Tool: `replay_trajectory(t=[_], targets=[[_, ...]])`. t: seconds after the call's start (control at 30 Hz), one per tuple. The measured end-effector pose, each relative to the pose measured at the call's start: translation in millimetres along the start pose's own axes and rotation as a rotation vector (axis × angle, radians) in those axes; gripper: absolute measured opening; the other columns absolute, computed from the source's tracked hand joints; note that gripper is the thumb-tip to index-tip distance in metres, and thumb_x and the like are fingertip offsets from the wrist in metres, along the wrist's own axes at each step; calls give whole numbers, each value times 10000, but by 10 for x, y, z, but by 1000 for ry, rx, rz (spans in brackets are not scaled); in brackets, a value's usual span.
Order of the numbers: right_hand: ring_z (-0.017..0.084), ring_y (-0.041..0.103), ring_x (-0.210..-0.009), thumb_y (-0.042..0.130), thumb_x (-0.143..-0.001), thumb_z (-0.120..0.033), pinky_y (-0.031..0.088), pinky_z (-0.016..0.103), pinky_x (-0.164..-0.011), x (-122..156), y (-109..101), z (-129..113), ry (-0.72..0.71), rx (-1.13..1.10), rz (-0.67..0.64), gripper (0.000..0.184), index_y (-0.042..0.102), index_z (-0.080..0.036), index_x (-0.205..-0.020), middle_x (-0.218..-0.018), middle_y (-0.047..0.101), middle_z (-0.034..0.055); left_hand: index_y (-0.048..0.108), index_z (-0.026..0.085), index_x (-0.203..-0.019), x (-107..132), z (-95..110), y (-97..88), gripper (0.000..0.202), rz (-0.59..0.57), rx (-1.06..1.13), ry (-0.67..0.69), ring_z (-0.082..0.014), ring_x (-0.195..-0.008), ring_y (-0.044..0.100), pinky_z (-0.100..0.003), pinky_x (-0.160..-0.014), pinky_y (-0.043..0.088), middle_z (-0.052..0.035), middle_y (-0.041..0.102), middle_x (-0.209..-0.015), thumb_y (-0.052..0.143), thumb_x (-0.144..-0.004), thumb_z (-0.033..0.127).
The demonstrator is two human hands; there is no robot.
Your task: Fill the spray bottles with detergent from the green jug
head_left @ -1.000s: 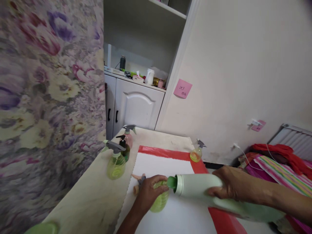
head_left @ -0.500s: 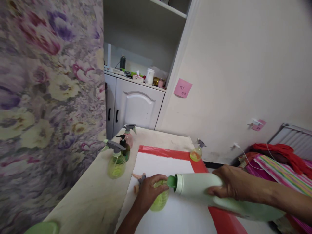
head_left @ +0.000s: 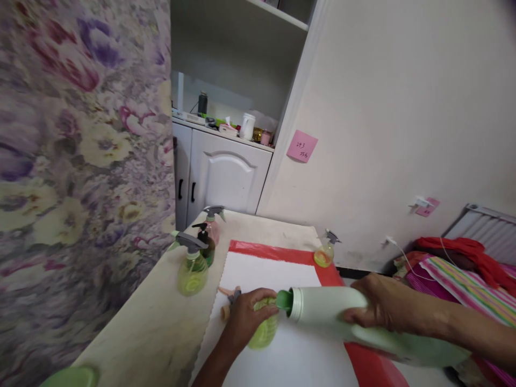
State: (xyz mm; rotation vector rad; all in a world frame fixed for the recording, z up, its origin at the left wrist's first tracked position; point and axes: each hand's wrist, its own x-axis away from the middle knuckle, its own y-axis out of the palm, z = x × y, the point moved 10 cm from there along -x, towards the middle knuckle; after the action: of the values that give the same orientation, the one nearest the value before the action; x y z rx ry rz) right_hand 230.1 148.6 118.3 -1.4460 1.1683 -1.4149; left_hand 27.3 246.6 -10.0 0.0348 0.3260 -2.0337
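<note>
My left hand (head_left: 250,314) is closed round the neck of a yellow-green see-through spray bottle body (head_left: 264,330), which has no spray head on it. My right hand (head_left: 373,306) grips a big pale green jug (head_left: 326,306), tilted almost flat. Its uncapped mouth, with a green spout (head_left: 284,301), points left at the neck of the small bottle. My left fingers hide that bottle's opening, so I cannot tell whether liquid flows. Beside my left wrist a grey and peach spray head (head_left: 230,298) lies on white paper (head_left: 274,269).
Left on the table (head_left: 161,322) stand a yellow-green spray bottle (head_left: 192,274), a dark pump bottle (head_left: 206,247) and a pink spray bottle (head_left: 212,228). Another small spray bottle (head_left: 324,252) stands far right. A light green round object (head_left: 70,377) sits at the lower left.
</note>
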Motion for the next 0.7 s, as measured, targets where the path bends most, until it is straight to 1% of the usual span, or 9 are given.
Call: replay_trajectory(t=[0.1, 0.17, 0.23, 0.33, 0.4, 0.47, 0.53, 0.63, 0.7], targets=[[192, 606, -605, 557, -768, -659, 348, 248, -494, -10, 78, 79, -15, -52, 24, 475, 648, -193, -753, -676, 676, 51, 736, 242, -885, 5, -4, -7, 188, 6, 14, -7, -241, -969, 669, -338, -933, 468, 7, 783, -940, 651, -724, 292], [154, 549, -571, 569, -775, -634, 330, 237, -487, -7, 147, 100, -24, -124, 32, 453, 630, -189, -718, -638, 628, 27, 735, 245, -886, 7, -4, -10, 181, 9, 21, -8, -238, -976, 665, -326, -917, 475, 11, 780, -943, 648, -730, 276], [117, 491, -539, 587, -789, -580, 315, 218, -470, 6, 252, 105, -19, -248, 10, 408, 611, -182, -702, -618, 579, 3, 733, 244, -888, 7, 3, -12, 176, 11, 31, 4, -235, -987, 663, -323, -930, 467, 10, 779, -948, 646, -737, 271], [82, 423, -480, 596, -798, -532, 285, 191, -416, 38, 466, 139, 32, -459, -53, 362, 610, -174, -750, -598, 518, -24, 725, 236, -896, 3, 1, -14, 175, 19, 38, 19, -236, -991, 665, -334, -953, 456, -1, 774, -957, 645, -744, 273], [70, 392, -444, 595, -794, -554, 271, 185, -388, 53, 593, 177, 49, -571, -75, 385, 605, -170, -769, -575, 486, -39, 721, 236, -899, 3, -3, -12, 176, 26, 30, 26, -239, -999, 663, -344, -961, 454, -8, 771, -969, 645, -746, 279], [69, 391, -430, 606, -776, -584, 267, 187, -379, 51, 668, 242, 49, -676, -62, 415, 593, -169, -764, -565, 483, -44, 719, 244, -910, 8, 5, 4, 180, 24, 11, 42, -239, -1018, 657, -363, -991, 437, -9, 765, -1000, 633, -755, 278], [67, 384, -418, 609, -763, -608, 258, 194, -385, 35, 690, 332, 48, -785, -27, 440, 590, -169, -762, -550, 491, -46, 715, 258, -915, 14, 4, 20, 182, 22, -18, 44, -241, -1038, 650, -400, -1034, 403, -5, 758, -1032, 621, -760, 275], [60, 309, -381, 568, -771, -647, 221, 215, -410, -17, 616, 449, 20, -921, 68, 470, 564, -181, -712, -444, 451, -71, 706, 275, -923, 15, -27, 29, 182, 27, -63, 26, -248, -1075, 635, -447, -1059, 376, 6, 745, -1062, 615, -766, 284], [61, 274, -369, 531, -784, -667, 226, 232, -440, -79, 535, 508, 2, -982, 162, 507, 506, -195, -602, -366, 388, -83, 696, 279, -944, 10, -32, 39, 186, 22, -64, 42, -246, -1071, 637, -447, -1047, 389, 6, 742, -1057, 605, -782, 296]])
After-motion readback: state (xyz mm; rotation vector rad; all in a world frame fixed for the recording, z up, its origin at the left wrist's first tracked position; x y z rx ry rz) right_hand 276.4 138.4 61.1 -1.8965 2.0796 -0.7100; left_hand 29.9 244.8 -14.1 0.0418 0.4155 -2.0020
